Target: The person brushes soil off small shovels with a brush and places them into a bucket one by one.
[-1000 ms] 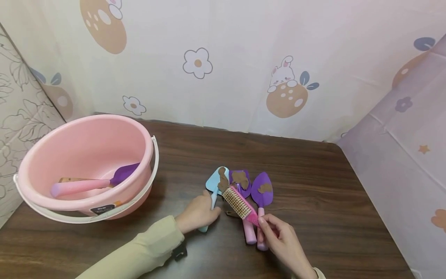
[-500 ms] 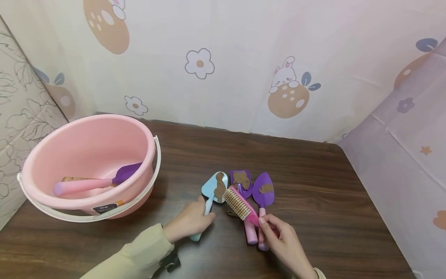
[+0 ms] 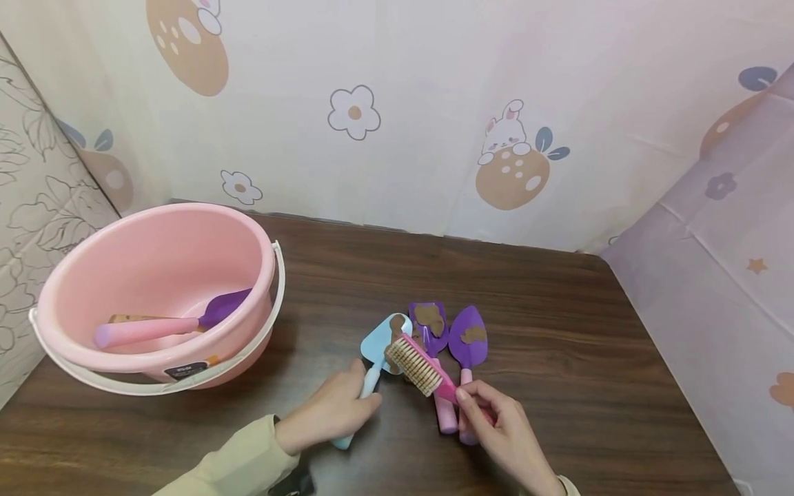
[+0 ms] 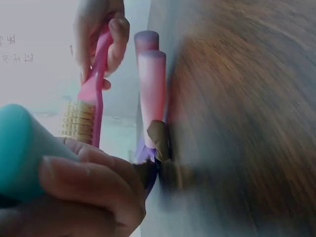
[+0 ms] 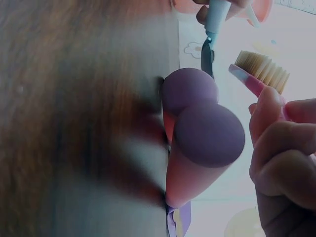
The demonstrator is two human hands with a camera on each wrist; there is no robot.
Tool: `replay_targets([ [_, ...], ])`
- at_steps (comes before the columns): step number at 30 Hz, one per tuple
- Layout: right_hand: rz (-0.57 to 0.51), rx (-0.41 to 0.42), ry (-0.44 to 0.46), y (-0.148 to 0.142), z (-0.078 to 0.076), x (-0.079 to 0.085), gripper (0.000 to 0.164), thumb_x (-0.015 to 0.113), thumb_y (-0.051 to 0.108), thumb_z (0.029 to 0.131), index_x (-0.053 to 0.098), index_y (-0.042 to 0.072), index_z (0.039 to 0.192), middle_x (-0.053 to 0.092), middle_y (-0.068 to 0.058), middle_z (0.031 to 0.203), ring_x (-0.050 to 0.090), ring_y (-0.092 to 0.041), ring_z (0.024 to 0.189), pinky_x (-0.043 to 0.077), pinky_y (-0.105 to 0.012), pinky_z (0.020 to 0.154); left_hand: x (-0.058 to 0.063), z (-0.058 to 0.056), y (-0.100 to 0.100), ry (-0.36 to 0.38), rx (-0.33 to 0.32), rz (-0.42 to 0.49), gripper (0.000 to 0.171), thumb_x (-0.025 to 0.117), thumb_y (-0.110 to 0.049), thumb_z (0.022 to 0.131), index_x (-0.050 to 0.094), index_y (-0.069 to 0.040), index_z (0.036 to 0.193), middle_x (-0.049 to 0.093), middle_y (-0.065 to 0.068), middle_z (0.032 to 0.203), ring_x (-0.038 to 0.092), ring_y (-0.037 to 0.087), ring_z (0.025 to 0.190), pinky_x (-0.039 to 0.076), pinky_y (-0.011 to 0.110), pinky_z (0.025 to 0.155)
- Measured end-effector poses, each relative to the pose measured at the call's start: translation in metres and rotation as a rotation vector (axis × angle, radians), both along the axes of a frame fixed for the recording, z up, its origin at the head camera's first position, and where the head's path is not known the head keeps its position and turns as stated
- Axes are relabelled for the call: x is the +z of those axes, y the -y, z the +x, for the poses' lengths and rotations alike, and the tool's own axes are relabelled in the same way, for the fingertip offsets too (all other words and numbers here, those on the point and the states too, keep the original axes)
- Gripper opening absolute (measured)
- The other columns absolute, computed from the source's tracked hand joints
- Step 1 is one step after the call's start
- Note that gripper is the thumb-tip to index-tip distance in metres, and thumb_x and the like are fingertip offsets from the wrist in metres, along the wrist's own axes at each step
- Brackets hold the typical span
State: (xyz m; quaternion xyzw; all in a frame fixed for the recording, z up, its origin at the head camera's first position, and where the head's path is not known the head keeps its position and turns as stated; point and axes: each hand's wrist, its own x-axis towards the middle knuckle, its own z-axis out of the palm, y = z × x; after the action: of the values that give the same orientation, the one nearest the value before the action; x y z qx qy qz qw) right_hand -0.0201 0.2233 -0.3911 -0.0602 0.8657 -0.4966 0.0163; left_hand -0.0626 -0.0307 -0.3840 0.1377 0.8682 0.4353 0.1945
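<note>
Slid toward us since earlier, the blue shovel (image 3: 372, 378), gripped by our curled left hand (image 3: 335, 408), points to one o'clock, its blade (image 3: 378, 344) ten o'clock from our right hand (image 3: 507, 430), pinching the brush (image 3: 422, 368).

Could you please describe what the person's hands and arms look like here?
The left hand and right hand are ungloved. The left sleeve is pale yellow-green and loose, with a dark object partly showing beneath it. Only a sliver of the similarly pale right cuff shows.
</note>
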Motion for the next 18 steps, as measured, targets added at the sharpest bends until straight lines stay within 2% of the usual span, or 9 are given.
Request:
replay_targets([
  [10,0.002,0.059,-0.066,0.002,0.002,-0.002,0.007,0.057,0.014,0.095,0.064,0.015,0.092,0.06,0.006,0.064,0.055,-0.004,0.052,0.046,-0.025,0.045,0.007,0.005,-0.001,-0.022,-0.028,0.034,0.025,0.057,-0.018,0.087,0.042,0.0,0.095,0.047,0.006,0.069,0.047,0.017,0.058,0.039,0.029,0.049],
  [18,-0.011,0.079,-0.131,0.002,0.003,-0.002,0.006,0.061,0.011,0.093,0.064,0.016,0.093,0.061,0.005,0.064,0.055,-0.004,0.05,0.045,-0.024,0.044,0.012,0.011,-0.002,-0.051,-0.041,0.028,0.027,0.058,-0.019,0.086,0.043,0.001,0.097,0.047,0.006,0.069,0.047,0.017,0.058,0.039,0.029,0.049],
])
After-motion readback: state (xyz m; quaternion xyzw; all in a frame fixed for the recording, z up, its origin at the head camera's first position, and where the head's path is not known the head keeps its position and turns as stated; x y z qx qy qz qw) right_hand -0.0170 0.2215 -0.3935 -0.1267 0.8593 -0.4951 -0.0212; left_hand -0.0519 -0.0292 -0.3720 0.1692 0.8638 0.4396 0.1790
